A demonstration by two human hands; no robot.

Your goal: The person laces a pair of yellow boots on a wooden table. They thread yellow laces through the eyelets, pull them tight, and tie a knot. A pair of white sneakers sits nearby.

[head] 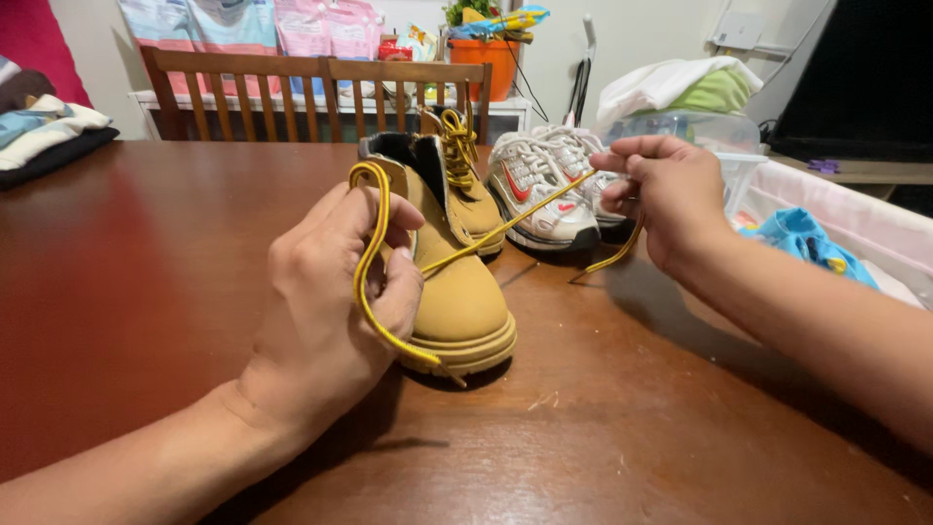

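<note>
A small tan boot stands on the brown wooden table, toe towards me. My left hand is closed on a loop of its yellow lace beside the boot's left side. My right hand pinches the other end of the same lace, pulled taut up and to the right, with the tail hanging below the fingers. A second tan boot with a tied yellow lace stands just behind the first.
A pair of white sneakers with red marks sits behind the boots. Wooden chairs line the far table edge. Folded clothes lie at the left. A clear plastic box and a blue cloth are at the right.
</note>
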